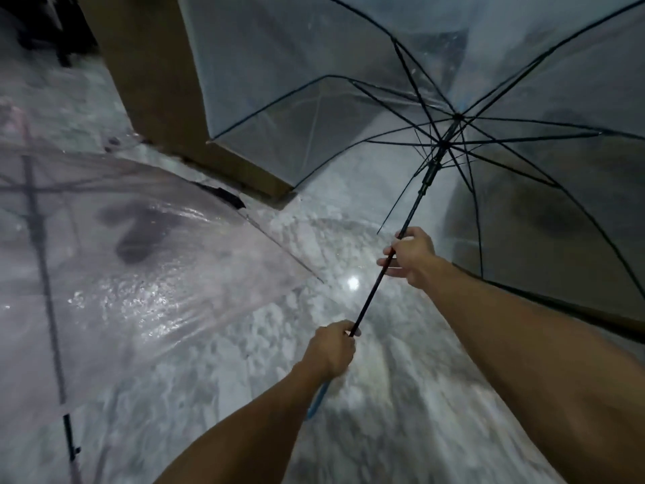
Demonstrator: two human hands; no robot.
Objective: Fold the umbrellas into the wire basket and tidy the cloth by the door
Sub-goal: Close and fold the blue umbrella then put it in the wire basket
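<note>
Hands work a clear umbrella (488, 99) held open above a pale marbled floor (384, 396). Nearest the camera, the left hand (330, 351) is closed around the base of the black shaft (375, 291), a blue handle (317, 401) showing beneath the fist. Higher up the shaft, the right hand (412, 256) grips it below the runner (430, 172). To the left, a second clear umbrella (139, 256) lies open on the floor. Beyond, the raised canopy spreads before a brown door frame (146, 82).
</note>
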